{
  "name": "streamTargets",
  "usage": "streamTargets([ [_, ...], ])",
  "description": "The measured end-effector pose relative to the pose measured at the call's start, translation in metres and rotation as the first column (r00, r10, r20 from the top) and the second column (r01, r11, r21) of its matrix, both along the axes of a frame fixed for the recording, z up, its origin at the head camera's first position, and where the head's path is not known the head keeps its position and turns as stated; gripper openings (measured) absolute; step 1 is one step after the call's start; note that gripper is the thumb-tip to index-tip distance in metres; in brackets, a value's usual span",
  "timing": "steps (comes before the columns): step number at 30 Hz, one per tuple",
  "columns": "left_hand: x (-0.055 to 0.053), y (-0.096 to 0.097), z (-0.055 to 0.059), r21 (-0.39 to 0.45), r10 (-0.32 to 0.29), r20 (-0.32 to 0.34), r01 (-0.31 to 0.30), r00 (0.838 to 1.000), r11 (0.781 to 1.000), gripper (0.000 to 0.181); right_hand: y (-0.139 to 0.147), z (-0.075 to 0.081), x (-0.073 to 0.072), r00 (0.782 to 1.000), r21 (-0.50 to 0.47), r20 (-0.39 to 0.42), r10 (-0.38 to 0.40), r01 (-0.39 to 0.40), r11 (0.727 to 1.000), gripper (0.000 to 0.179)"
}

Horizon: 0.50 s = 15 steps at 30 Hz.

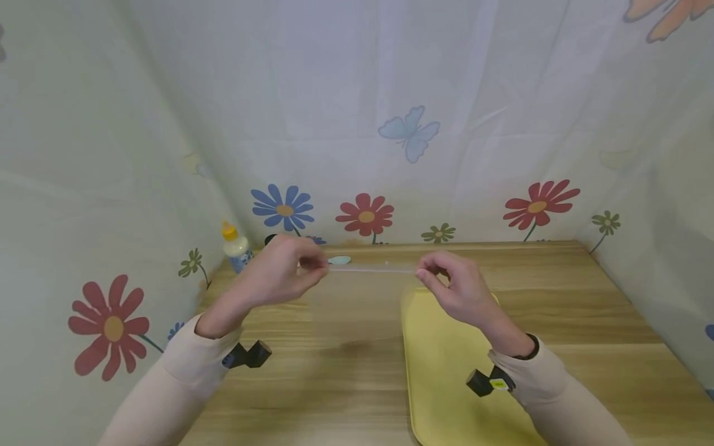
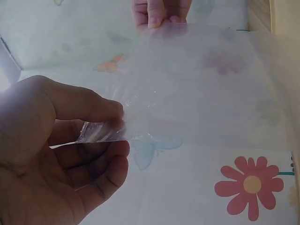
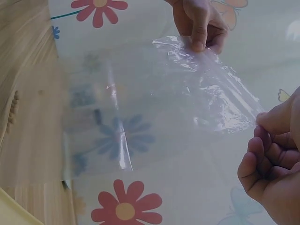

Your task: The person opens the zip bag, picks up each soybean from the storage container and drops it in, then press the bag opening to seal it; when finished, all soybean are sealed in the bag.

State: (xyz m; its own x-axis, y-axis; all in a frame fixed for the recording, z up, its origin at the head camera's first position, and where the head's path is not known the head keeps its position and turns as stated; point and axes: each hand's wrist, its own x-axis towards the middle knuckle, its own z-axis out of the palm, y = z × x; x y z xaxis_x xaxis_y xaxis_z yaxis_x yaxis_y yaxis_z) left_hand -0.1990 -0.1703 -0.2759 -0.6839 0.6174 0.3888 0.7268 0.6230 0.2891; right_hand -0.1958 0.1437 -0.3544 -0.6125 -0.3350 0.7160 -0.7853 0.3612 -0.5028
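Observation:
A clear, slightly frosted plastic sheet (image 1: 357,303) hangs between my two hands above the wooden table. My left hand (image 1: 283,269) pinches its upper left corner between thumb and fingers. At the opposite upper corner my right hand (image 1: 457,286) pinches it the same way. The upper edge is drawn straight between them, while the lower part hangs loose. Shiny creases run along the held edge of the plastic sheet (image 3: 206,89) in the right wrist view. Through the plastic sheet (image 2: 201,89) the flowered curtain shows faintly in the left wrist view.
A yellow tray (image 1: 440,371) lies on the wooden table (image 1: 558,297) under my right forearm. At the back left stands a bottle with a yellow cap (image 1: 237,251). A light blue, spoon-shaped thing (image 1: 339,260) lies near the back edge. Flowered curtain (image 1: 334,124) surrounds the table.

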Motion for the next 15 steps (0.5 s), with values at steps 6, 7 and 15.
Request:
streamTargets([
  [6, 0.012, -0.016, -0.001, 0.032, 0.042, -0.023, -0.041, 0.999, 0.999, 0.006, 0.000, 0.006, 0.006, 1.000, -0.010, 0.003, 0.024, -0.024, 1.000, 0.015],
  [7, 0.015, -0.018, -0.001, 0.037, 0.046, -0.019, -0.045, 0.999, 0.998, 0.007, 0.000, 0.007, 0.007, 1.000, -0.013, 0.004, 0.031, -0.031, 0.999, 0.016],
  [15, 0.037, -0.028, -0.002, 0.053, 0.068, -0.031, -0.066, 0.997, 0.996, 0.011, -0.001, 0.012, 0.023, 0.997, 0.008, -0.011, 0.070, -0.070, 0.998, 0.021],
])
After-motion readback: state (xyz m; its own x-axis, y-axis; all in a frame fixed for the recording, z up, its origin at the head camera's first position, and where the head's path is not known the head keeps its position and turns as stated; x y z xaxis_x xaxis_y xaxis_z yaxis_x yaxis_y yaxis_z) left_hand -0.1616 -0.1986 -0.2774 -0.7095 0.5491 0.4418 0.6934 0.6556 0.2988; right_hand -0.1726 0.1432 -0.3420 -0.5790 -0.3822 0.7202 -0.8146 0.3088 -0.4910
